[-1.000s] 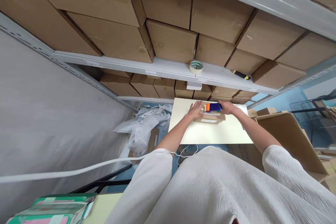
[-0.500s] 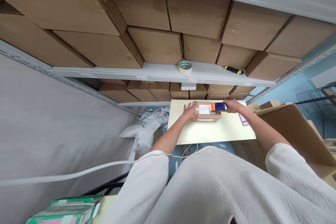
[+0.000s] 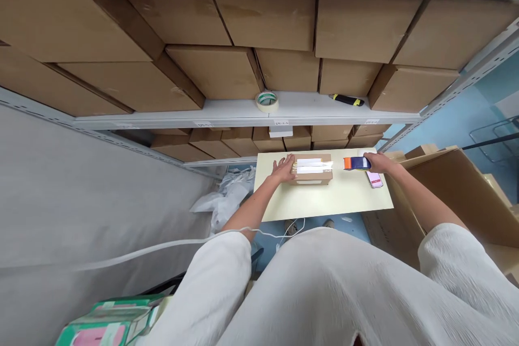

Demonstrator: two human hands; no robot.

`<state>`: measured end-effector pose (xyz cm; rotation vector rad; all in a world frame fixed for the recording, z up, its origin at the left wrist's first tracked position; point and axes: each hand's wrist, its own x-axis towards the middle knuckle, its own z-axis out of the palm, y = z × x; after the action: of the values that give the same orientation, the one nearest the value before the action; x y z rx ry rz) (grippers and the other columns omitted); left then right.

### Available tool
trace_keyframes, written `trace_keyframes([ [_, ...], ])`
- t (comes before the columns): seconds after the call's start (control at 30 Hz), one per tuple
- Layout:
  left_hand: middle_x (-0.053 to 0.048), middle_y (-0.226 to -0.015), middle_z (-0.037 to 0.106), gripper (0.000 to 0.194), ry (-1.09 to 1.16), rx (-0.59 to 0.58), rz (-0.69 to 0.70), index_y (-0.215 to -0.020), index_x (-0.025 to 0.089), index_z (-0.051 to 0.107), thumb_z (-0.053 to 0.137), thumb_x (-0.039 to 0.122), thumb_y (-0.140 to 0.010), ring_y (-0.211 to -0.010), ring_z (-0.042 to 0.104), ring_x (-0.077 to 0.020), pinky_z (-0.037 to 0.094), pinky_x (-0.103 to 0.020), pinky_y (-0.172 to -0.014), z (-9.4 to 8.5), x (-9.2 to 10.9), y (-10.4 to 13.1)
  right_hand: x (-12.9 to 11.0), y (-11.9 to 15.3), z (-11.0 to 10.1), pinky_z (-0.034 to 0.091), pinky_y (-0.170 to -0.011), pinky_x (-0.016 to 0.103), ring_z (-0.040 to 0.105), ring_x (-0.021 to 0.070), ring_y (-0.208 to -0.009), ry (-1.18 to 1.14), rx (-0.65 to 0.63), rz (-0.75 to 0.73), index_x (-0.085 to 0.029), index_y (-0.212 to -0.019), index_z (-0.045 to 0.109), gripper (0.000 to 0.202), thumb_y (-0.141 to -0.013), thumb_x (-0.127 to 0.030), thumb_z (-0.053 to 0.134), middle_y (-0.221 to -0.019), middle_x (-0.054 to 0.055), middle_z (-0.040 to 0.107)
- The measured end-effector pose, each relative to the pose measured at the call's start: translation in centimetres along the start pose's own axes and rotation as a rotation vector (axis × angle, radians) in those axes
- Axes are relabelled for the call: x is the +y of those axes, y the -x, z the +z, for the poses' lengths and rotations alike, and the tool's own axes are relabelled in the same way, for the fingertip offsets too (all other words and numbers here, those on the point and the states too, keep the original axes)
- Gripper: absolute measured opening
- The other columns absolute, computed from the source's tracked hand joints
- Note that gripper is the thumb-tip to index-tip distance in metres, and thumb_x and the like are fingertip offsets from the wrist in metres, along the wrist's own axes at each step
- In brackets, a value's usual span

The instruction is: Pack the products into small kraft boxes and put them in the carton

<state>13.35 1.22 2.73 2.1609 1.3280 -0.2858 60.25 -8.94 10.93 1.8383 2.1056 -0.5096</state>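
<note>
A small brown cardboard box [image 3: 312,178] lies on the pale yellow board [image 3: 324,200], with white paper and clear tape along its top. Against the box's left end rests my left hand [image 3: 284,168], fingers spread and pressing on it. My right hand [image 3: 376,162] is wrapped round a blue and orange tape dispenser [image 3: 357,163], held just right of the box and apart from it. Clear tape sticks out past the box's right edge toward the dispenser; whether it is still joined is hard to see.
A phone [image 3: 374,179] lies on the board near my right wrist. Ahead, a metal shelf [image 3: 235,111] carries cardboard boxes, a tape roll [image 3: 267,101] and a utility knife [image 3: 347,100]. A large open carton [image 3: 466,194] stands at right, white plastic bags [image 3: 227,194] at left.
My right hand has moved the tape dispenser rightward, off the box's top and beyond its right end. Tape now shows along the top. My left hand stays on the box's left end.
</note>
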Motion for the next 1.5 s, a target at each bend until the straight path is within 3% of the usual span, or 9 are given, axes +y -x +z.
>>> trace_keyframes([
  [0.13, -0.011, -0.184, 0.003, 0.116, -0.017, -0.003, -0.014, -0.176, 0.031, 0.000, 0.072, 0.045, -0.086, -0.168, 0.013, -0.0444, 0.008, -0.070, -0.132, -0.1, 0.3, -0.1, 2.2, 0.4, 0.8, 0.041, -0.094, 0.039, 0.069, 0.0299, -0.097, -0.015, -0.003, 0.009, -0.024, -0.108, 0.058, 0.035, -0.078, -0.020, 0.075, -0.110, 0.011, 0.076],
  [0.27, -0.012, -0.184, 0.001, 0.114, -0.032, -0.016, -0.021, -0.176, 0.030, 0.001, 0.072, 0.045, -0.088, -0.168, 0.014, -0.0428, 0.010, -0.068, -0.133, -0.3, 0.7, 0.1, 2.4, -0.1, 1.6, 0.042, -0.093, 0.039, 0.070, 0.0310, -0.099, 0.032, -0.022, -0.003, -0.023, -0.112, 0.059, 0.034, -0.081, -0.023, 0.073, -0.112, 0.012, 0.075],
  [0.4, -0.012, -0.184, 0.000, 0.112, -0.025, -0.020, -0.031, -0.176, 0.031, 0.002, 0.072, 0.042, -0.089, -0.168, 0.015, -0.0415, 0.013, -0.066, -0.133, -0.3, 0.9, 0.1, 0.7, -1.0, 2.3, 0.042, -0.095, 0.041, 0.070, 0.0332, -0.103, 0.074, -0.034, 0.020, -0.019, -0.121, 0.060, 0.040, -0.082, -0.020, 0.071, -0.119, 0.018, 0.074],
  [0.57, -0.013, -0.184, 0.001, 0.115, -0.015, -0.016, -0.032, -0.175, 0.032, 0.001, 0.074, 0.041, -0.087, -0.168, 0.016, -0.0406, 0.015, -0.065, -0.133, -0.3, 0.9, 0.0, -3.1, -2.5, 3.1, 0.041, -0.098, 0.044, 0.071, 0.0353, -0.108, 0.156, -0.068, 0.087, -0.014, -0.132, 0.059, 0.051, -0.082, -0.014, 0.068, -0.124, 0.023, 0.072],
  [0.87, -0.011, -0.184, 0.006, 0.120, 0.012, 0.029, -0.003, -0.175, 0.032, 0.002, 0.077, 0.041, -0.082, -0.168, 0.014, -0.0425, 0.013, -0.066, -0.133, -0.1, 0.7, 0.1, -8.4, -6.2, 3.0, 0.039, -0.104, 0.047, 0.071, 0.0373, -0.115, 0.153, -0.071, 0.084, -0.017, -0.132, 0.061, 0.056, -0.078, -0.017, 0.075, -0.124, 0.024, 0.073],
  [1.17, -0.014, -0.184, 0.004, 0.117, 0.045, 0.032, 0.040, -0.175, 0.031, 0.004, 0.078, 0.037, -0.085, -0.169, 0.011, -0.0402, 0.011, -0.063, -0.134, 0.0, 0.5, 0.1, -10.1, -8.9, 0.7, 0.045, -0.104, 0.051, 0.075, 0.0386, -0.110, 0.171, -0.128, 0.103, -0.019, -0.119, 0.070, 0.046, -0.075, -0.024, 0.081, -0.116, 0.022, 0.077],
  [1.37, -0.012, -0.184, 0.003, 0.118, 0.075, 0.033, 0.042, -0.175, 0.032, 0.001, 0.077, 0.036, -0.084, -0.169, 0.011, -0.0396, 0.011, -0.062, -0.134, 0.4, 0.2, 0.3, -13.4, -9.8, 2.1, 0.052, -0.097, 0.050, 0.077, 0.0377, -0.104, 0.190, -0.211, 0.094, -0.020, -0.100, 0.075, 0.036, -0.065, -0.024, 0.085, -0.099, 0.017, 0.079],
  [1.43, -0.012, -0.184, 0.003, 0.118, 0.087, 0.038, 0.051, -0.175, 0.033, 0.000, 0.076, 0.037, -0.084, -0.169, 0.012, -0.0396, 0.012, -0.062, -0.134, 0.5, 0.0, 0.4, -12.9, -9.6, 2.3, 0.057, -0.088, 0.050, 0.079, 0.0375, -0.095, 0.115, -0.205, 0.127, -0.021, -0.095, 0.075, 0.035, -0.062, -0.028, 0.088, -0.087, 0.014, 0.077],
  [1.5, -0.012, -0.184, 0.003, 0.119, 0.093, 0.040, 0.061, -0.175, 0.033, 0.000, 0.077, 0.038, -0.084, -0.169, 0.013, -0.0402, 0.013, -0.063, -0.134, 0.4, -0.1, 0.4, -10.9, -8.9, 1.9, 0.060, -0.075, 0.047, 0.078, 0.0364, -0.082, 0.000, -0.213, 0.196, -0.021, -0.089, 0.074, 0.034, -0.060, -0.030, 0.089, -0.078, 0.014, 0.074],
])
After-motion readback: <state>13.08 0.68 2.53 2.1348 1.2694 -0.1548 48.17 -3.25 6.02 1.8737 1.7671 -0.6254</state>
